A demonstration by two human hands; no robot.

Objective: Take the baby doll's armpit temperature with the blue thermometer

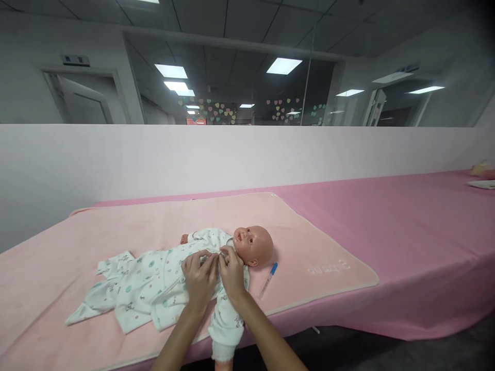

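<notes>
A baby doll (253, 245) lies on its back on a light pink blanket (320, 257), head toward the right, dressed in a white printed baby suit (147, 283). My left hand (200, 278) and my right hand (232, 270) rest side by side on the doll's chest, just below its chin. Both hands pinch the front edges of the suit near the collar, fingers closed on the cloth. One sleeve hangs over the table's front edge between my forearms. A thermometer with a blue tip (268, 281) lies on the blanket just right of my right hand.
The blanket covers a long table with a darker pink cloth (406, 232). A low white partition (232, 154) runs behind it, with glass windows above. Small objects (482, 175) sit at the table's far right end. Dark floor shows below the front edge.
</notes>
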